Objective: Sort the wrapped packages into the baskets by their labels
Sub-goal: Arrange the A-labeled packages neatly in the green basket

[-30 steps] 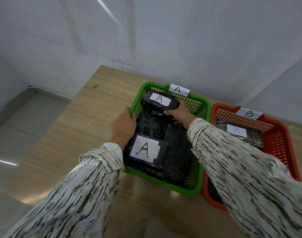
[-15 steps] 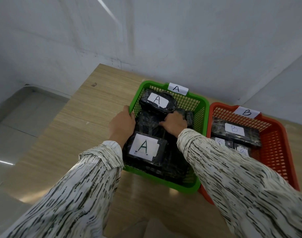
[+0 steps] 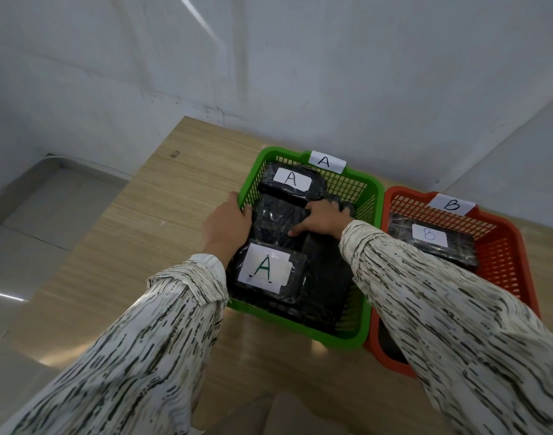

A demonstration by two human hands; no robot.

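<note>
The green basket (image 3: 368,189) carries an "A" tag on its far rim and holds several black wrapped packages. One package labelled A (image 3: 292,180) lies at the far end and another A package (image 3: 269,273) at the near left. Between them lies a black package with no label showing (image 3: 273,222). My right hand (image 3: 322,218) is inside the basket, with its fingers curled on that middle package's right edge. My left hand (image 3: 226,227) grips the green basket's left rim, fingertips inside. The orange basket (image 3: 501,246), tagged "B", holds a package labelled B (image 3: 430,237).
Both baskets stand side by side on a wooden table (image 3: 143,233) against a white wall (image 3: 300,73). The table's left edge drops to a tiled floor (image 3: 33,221). My right sleeve (image 3: 441,309) covers the near part of the orange basket.
My right hand has come back from the far A package to the middle of the green basket. My left hand has stayed on the rim.
</note>
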